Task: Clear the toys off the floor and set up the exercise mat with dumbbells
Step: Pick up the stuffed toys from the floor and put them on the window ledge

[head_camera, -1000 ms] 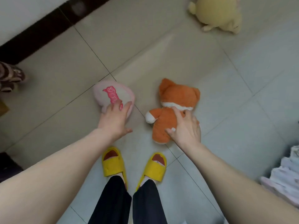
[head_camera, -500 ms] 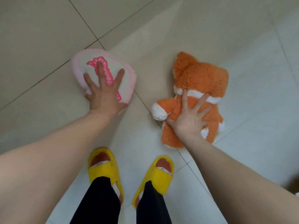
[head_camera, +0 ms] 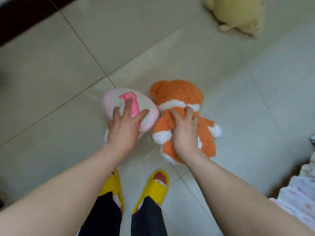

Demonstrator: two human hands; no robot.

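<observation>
A pink and white round plush toy (head_camera: 115,99) with a bright pink pattern is gripped by my left hand (head_camera: 123,126), whose fingers press into its top. Right beside it, an orange and white fox plush (head_camera: 180,94) is held by my right hand (head_camera: 185,132), fingers bunched in the fur at its back. The two toys touch each other in the middle of the tiled floor. A pale yellow plush toy (head_camera: 238,12) lies on the floor at the far upper right, apart from both hands. No mat or dumbbells are in view.
My feet in yellow slippers (head_camera: 153,188) stand just below the toys. A dark skirting strip (head_camera: 25,16) runs along the wall at the upper left. Pale patterned fabric (head_camera: 301,201) lies at the right edge. Grey floor tiles (head_camera: 51,82) surround the toys.
Both hands have closed from lying flat on the toys to gripping them. The pink toy and the fox have come together and now touch. The yellow plush is back in view.
</observation>
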